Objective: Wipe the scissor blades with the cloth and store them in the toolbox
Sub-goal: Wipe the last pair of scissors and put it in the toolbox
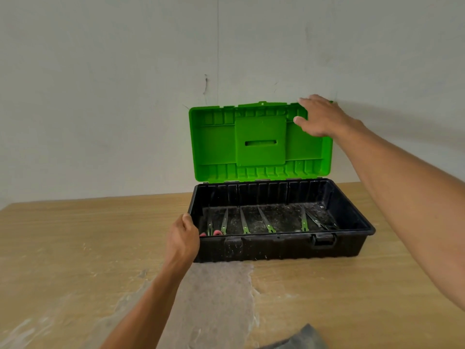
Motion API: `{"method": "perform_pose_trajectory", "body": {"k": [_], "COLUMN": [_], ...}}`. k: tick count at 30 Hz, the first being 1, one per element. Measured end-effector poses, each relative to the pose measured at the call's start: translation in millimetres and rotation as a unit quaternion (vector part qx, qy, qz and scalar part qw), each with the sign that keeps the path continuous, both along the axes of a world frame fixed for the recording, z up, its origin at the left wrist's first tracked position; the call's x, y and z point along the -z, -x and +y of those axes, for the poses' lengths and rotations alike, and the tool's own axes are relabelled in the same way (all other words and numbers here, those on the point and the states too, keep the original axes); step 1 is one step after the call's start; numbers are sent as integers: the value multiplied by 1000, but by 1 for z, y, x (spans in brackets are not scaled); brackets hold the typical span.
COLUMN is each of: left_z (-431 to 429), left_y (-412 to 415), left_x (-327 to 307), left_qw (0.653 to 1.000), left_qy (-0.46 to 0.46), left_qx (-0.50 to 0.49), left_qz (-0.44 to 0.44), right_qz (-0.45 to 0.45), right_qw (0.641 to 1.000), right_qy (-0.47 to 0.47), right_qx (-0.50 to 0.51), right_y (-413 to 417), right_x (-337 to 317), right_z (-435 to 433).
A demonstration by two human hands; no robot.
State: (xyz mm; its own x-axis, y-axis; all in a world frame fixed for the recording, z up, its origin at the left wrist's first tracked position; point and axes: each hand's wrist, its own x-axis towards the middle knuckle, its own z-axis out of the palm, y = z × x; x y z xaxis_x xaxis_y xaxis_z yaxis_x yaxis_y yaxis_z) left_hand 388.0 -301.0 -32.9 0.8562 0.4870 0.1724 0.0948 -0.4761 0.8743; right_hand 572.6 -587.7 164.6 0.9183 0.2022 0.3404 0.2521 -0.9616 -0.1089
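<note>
My right hand [324, 117] clasps the upper right corner of the bright green plastic lid [216, 144], thumb on its inner face, at right of centre. My left hand [182, 240] is clamped on the front left corner of the black plastic toolbox [276, 248], thumb over the rim. Inside, several steel scissors [266, 220] lie in a row on the floor. The grey cloth [302, 338] sits at the bottom edge on the pale wooden counter [63, 235]. Storing looks done; I judge only closing and latching remain.
</note>
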Motion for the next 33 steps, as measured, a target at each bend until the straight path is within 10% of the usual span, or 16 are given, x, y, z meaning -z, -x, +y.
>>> {"method": "perform_pose_trajectory", "body": {"k": [12,25,33], "left_z": [-3,-16,-14], "left_y": [7,50,62], "left_x": [-8,-48,-56], "left_qw": [999,934,935], "left_qy": [40,352,336], "left_qx": [11,34,100], "left_qz": [27,55,50], "right_qz": [-194,-181,-152], "right_qw": [975,977,978], "right_qy": [-80,-65,-47], "right_qx": [-71,-92,-135], "right_y": [66,190,201], "right_x": [11,109,151], "right_z": [-33,-61,-70]}}
